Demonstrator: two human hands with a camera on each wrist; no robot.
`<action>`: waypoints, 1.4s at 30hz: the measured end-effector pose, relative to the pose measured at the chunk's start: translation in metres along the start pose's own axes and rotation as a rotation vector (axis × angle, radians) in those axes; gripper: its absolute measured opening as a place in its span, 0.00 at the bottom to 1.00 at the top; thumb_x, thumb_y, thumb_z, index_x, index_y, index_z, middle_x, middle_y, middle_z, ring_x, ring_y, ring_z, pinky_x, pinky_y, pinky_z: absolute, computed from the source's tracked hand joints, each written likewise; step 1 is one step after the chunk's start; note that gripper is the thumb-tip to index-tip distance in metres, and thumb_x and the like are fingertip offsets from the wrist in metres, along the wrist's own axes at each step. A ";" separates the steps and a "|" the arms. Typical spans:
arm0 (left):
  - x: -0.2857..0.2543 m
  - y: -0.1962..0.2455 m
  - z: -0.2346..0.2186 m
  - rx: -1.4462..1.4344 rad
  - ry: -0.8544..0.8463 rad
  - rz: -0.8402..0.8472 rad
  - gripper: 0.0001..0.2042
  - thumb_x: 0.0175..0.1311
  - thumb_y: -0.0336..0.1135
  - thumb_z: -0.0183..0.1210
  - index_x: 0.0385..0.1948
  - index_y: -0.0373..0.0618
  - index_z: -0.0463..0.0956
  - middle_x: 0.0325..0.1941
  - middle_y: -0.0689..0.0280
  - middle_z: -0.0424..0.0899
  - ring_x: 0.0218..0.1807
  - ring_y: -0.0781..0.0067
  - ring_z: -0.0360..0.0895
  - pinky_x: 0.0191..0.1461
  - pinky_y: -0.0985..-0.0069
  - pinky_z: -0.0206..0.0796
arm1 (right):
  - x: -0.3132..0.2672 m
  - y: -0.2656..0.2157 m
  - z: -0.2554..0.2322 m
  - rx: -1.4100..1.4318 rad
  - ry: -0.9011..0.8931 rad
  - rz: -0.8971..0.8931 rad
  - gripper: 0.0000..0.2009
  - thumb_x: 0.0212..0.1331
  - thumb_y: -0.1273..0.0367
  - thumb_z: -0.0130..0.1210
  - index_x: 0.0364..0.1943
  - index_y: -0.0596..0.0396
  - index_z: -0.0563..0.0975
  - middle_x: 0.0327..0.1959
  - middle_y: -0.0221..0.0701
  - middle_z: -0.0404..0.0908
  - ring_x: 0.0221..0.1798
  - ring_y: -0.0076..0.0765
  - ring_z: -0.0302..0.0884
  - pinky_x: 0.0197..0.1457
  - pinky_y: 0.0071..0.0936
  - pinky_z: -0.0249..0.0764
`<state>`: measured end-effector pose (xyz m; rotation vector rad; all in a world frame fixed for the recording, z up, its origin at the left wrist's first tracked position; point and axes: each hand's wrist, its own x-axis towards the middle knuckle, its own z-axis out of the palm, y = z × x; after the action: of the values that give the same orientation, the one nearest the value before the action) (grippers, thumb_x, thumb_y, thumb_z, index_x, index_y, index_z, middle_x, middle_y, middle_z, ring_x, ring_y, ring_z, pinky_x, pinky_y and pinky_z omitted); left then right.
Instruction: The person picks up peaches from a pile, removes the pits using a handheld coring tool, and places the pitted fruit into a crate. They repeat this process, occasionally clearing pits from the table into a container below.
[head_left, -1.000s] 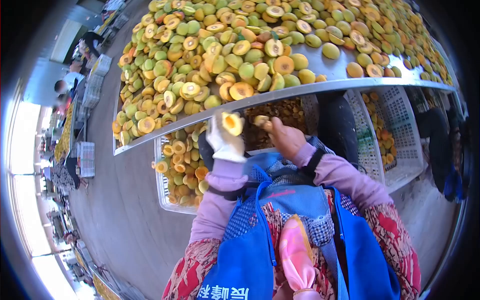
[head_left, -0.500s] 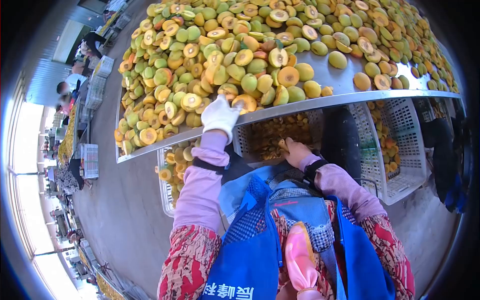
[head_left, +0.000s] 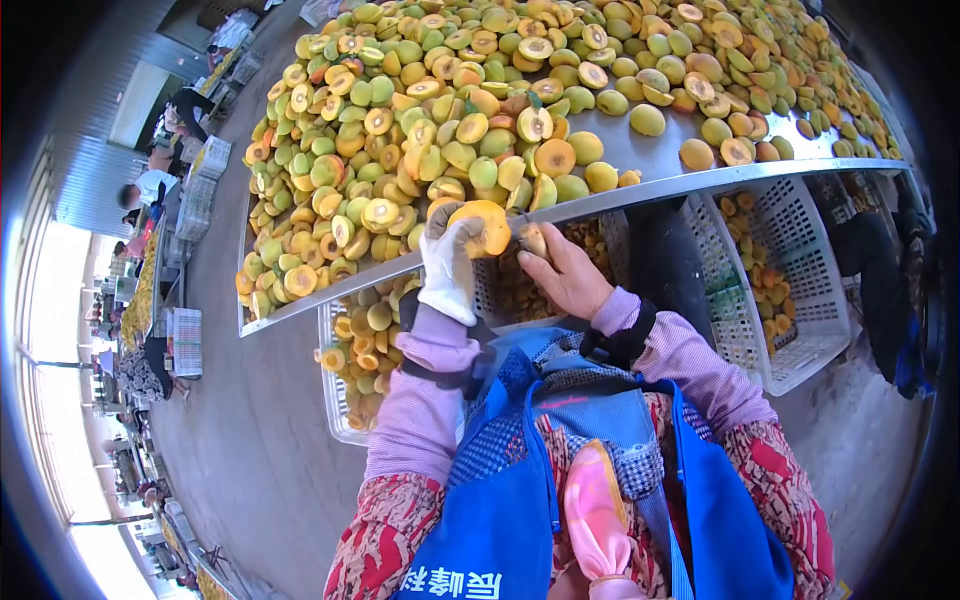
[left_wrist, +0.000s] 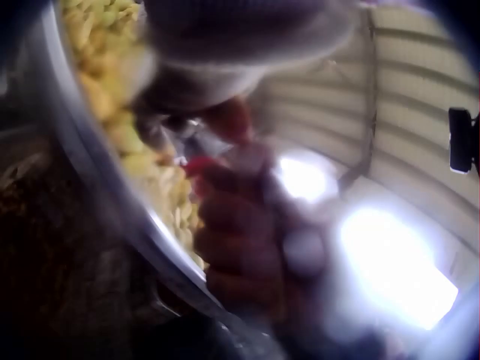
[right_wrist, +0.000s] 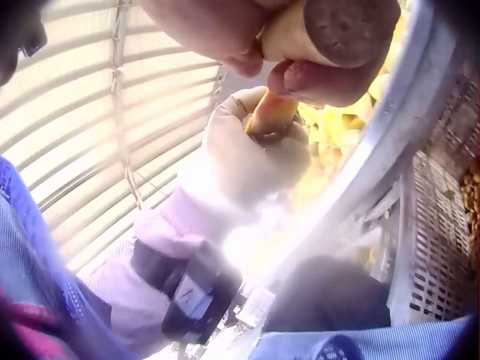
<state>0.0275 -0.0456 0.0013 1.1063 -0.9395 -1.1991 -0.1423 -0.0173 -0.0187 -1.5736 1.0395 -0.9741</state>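
In the head view the white-gloved left hand [head_left: 447,265] holds a halved yellow fruit [head_left: 487,228], cut face up, just over the metal table edge [head_left: 590,203]. Facing it from the right, the bare right hand [head_left: 572,272] grips a short tool with a round-ended handle [right_wrist: 341,31]; its tip is at the fruit and too small to make out. In the right wrist view the glove [right_wrist: 247,154] curls round the fruit [right_wrist: 271,114], close beyond the bare fingers. The left wrist view is dark and blurred.
Heaped halved fruit [head_left: 400,130] covers much of the metal table. Below its edge stand a crate of fruit halves [head_left: 338,400] at the left, a crate of small brown pieces under the hands, and a white crate [head_left: 812,300] at the right. People work far left.
The left hand went to the fruit heap at the table edge and has come back holding a halved fruit. The right hand has risen from above the lower crate to meet it.
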 end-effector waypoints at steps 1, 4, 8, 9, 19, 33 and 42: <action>-0.007 -0.014 -0.003 0.011 0.013 0.118 0.13 0.55 0.30 0.50 0.41 0.34 0.69 0.41 0.56 0.76 0.42 0.67 0.76 0.44 0.74 0.71 | -0.002 -0.008 0.002 -0.034 -0.020 -0.061 0.17 0.59 0.62 0.48 0.42 0.62 0.63 0.35 0.54 0.73 0.42 0.60 0.70 0.43 0.41 0.67; -0.030 0.005 0.021 -0.613 0.139 -0.091 0.14 0.64 0.39 0.44 0.39 0.36 0.69 0.43 0.52 0.75 0.44 0.56 0.75 0.45 0.61 0.72 | -0.009 0.000 0.007 -0.039 -0.123 0.044 0.16 0.59 0.62 0.49 0.40 0.62 0.62 0.34 0.54 0.73 0.41 0.60 0.71 0.41 0.43 0.67; -0.037 -0.006 0.015 -0.358 0.121 0.015 0.26 0.67 0.53 0.34 0.35 0.35 0.72 0.37 0.52 0.78 0.37 0.56 0.77 0.41 0.62 0.73 | -0.025 -0.013 0.011 -0.195 -0.127 -0.041 0.15 0.59 0.63 0.49 0.37 0.61 0.61 0.29 0.54 0.74 0.36 0.62 0.72 0.36 0.46 0.67; -0.040 -0.004 0.016 -0.360 0.126 0.012 0.26 0.67 0.53 0.34 0.35 0.35 0.72 0.37 0.52 0.78 0.37 0.56 0.77 0.41 0.62 0.73 | -0.027 -0.019 0.013 -0.209 -0.136 -0.048 0.15 0.58 0.63 0.49 0.36 0.60 0.61 0.27 0.54 0.74 0.34 0.62 0.72 0.35 0.47 0.67; -0.044 -0.003 0.022 -0.146 0.086 0.120 0.33 0.65 0.61 0.30 0.33 0.34 0.72 0.30 0.56 0.78 0.34 0.67 0.76 0.42 0.75 0.70 | -0.024 -0.025 0.022 -0.173 -0.192 0.040 0.14 0.59 0.64 0.48 0.39 0.60 0.60 0.27 0.53 0.73 0.33 0.61 0.72 0.33 0.44 0.67; -0.042 -0.002 0.021 -0.306 0.146 0.014 0.30 0.65 0.60 0.35 0.41 0.37 0.70 0.38 0.57 0.78 0.38 0.65 0.76 0.43 0.72 0.71 | -0.020 -0.001 0.015 -0.009 -0.310 0.013 0.15 0.56 0.64 0.52 0.41 0.60 0.66 0.30 0.50 0.76 0.35 0.55 0.75 0.38 0.39 0.70; -0.042 -0.012 0.014 -0.198 0.122 -0.266 0.21 0.65 0.52 0.45 0.35 0.38 0.71 0.27 0.58 0.78 0.27 0.63 0.78 0.32 0.72 0.74 | -0.016 -0.008 0.016 -0.270 -0.334 0.013 0.15 0.55 0.62 0.53 0.37 0.61 0.67 0.22 0.46 0.75 0.24 0.50 0.75 0.29 0.39 0.72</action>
<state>0.0052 -0.0061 -0.0064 1.1540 -0.5790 -1.3903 -0.1311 0.0038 -0.0160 -1.8710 0.9696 -0.5497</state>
